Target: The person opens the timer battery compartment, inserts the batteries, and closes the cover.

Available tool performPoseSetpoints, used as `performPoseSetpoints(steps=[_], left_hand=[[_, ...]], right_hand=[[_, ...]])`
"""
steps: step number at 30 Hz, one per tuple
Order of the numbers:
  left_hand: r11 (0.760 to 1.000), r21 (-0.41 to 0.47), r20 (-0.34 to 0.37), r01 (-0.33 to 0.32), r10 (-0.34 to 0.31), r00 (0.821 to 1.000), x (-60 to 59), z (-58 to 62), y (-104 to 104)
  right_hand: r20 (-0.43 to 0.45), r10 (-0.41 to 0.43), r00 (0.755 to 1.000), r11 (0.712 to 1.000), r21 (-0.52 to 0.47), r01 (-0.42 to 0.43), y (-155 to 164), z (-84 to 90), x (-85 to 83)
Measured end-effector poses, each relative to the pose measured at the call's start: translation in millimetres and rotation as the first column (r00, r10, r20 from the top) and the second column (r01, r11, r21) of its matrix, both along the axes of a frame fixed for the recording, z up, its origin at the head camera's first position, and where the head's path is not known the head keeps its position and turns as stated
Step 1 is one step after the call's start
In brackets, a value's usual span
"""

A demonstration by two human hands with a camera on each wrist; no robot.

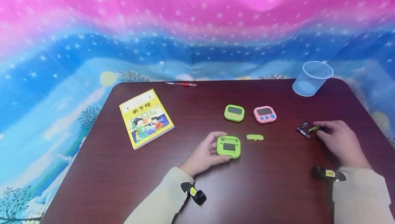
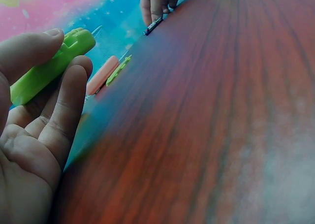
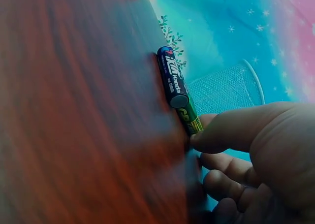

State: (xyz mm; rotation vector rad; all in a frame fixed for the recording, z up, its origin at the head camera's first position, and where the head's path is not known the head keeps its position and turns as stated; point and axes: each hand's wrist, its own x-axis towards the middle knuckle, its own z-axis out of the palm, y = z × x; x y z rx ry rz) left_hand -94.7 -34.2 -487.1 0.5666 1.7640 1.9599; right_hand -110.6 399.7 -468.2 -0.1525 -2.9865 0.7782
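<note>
Left hand (image 1: 205,153) gripped green timer (image 1: 229,146), back facing up, battery slot exposed. Right hand (image 1: 340,141) pinched green battery (image 1: 313,129) between thumb and finger, just beside dark batteries (image 1: 303,133) at right of table (image 1: 123,183). Green cover (image 1: 255,137) lay near held timer. Beyond sat second timer (image 1: 234,113), pink timer (image 1: 264,114). Book (image 1: 146,118) lay left; mesh basket (image 1: 313,78) stood far right.
</note>
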Motion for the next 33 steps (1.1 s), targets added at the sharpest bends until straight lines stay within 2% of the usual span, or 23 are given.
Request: performPoseSetpoints(steps=[7, 13, 17, 21, 25, 30, 32, 33], left_hand=[[1.0, -0.005, 0.013, -0.008, 0.009, 1.0, -0.5, 1.0, 0.6], [1.0, -0.001, 0.02, -0.009, 0.009, 1.0, -1.2, 0.3, 1.1], [1.0, 0.002, 0.015, -0.007, 0.007, 1.0, -1.0, -0.8, 1.2], [1.0, 0.011, 0.011, -0.002, 0.002, 1.0, -0.7, -1.3, 0.5], [1.0, 0.015, 0.016, -0.002, 0.002, 1.0, -0.5, -1.2, 0.2], [1.0, 0.011, 0.027, -0.001, 0.001, 1.0, -0.8, -0.8, 0.8], [1.0, 0.012, 0.03, 0.0, 0.0, 1.0, -1.2, -0.8, 1.1], [1.0, 0.013, 0.03, 0.0, 0.0, 1.0, -1.2, -0.8, 1.2]], right_hand=[[0.053, -0.019, 0.998, 1.0, -0.002, 0.02, 5.4, 1.5, -0.6], [0.05, -0.045, 0.998, 0.999, -0.018, 0.045, 10.1, 2.8, 0.4], [0.049, -0.118, 0.992, 0.99, -0.074, 0.121, 10.4, 4.3, 2.3], [0.017, -0.209, 0.978, 0.968, -0.138, 0.21, 7.7, 6.3, 3.8], [-0.022, -0.24, 0.971, 0.95, -0.211, 0.23, 3.7, 9.5, 4.9], [-0.051, -0.246, 0.968, 0.909, -0.359, 0.212, -1.1, 13.6, 6.2], [-0.045, -0.247, 0.968, 0.866, -0.458, 0.199, -2.4, 14.4, 7.1], [-0.034, -0.239, 0.97, 0.816, -0.548, 0.182, -3.2, 14.3, 7.4]])
